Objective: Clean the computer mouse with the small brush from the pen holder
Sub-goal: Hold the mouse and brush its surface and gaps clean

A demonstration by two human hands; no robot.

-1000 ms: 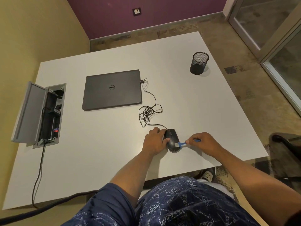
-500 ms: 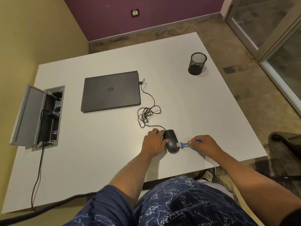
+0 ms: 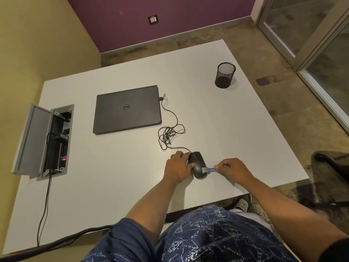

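A black wired computer mouse [image 3: 197, 164] lies on the white table [image 3: 120, 176] near its front edge. My left hand [image 3: 177, 167] grips the mouse from its left side and holds it steady. My right hand [image 3: 233, 168] pinches the blue handle of a small brush [image 3: 208, 169], whose pale bristles rest on the right rear part of the mouse. The black mesh pen holder [image 3: 225, 75] stands upright at the far right of the table and looks empty.
A closed grey laptop [image 3: 127, 109] lies at the centre left, with the mouse's coiled cable [image 3: 170, 132] running to its right edge. An open cable box [image 3: 44, 141] is set into the table's left side. A chair base [image 3: 332, 163] stands on the floor at right.
The brush has slid a little along the mouse's right rear side. My left hand keeps its hold on the mouse. The view has shifted slightly.
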